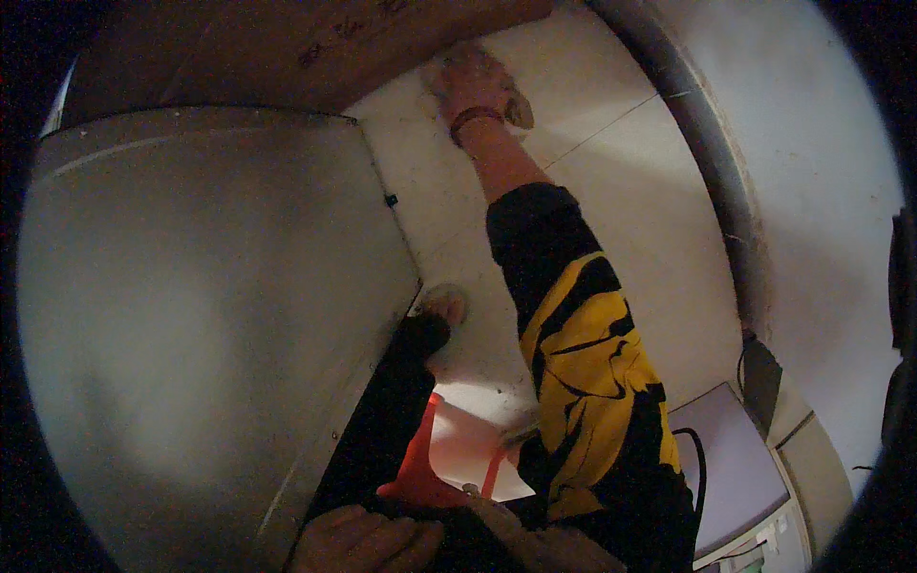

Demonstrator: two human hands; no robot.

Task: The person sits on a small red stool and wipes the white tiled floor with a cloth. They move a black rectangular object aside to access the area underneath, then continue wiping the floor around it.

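My right hand reaches far forward, low over the pale tiled floor, close to the bottom edge of a brown cardboard box. The hand is blurred and dim, with a band at its wrist. A small yellowish-brown shape shows beside it; I cannot tell whether it is held. My left hand is at the bottom edge of the view, fingers bent, near my dark clothing. What is under those fingers is hidden. Red plastic, perhaps part of a stool, shows just beyond it.
A large smooth panel stands on the left, its edge beside my foot. A dark skirting curves along the white wall on the right. At lower right are a pale lilac box-like thing and a black cable.
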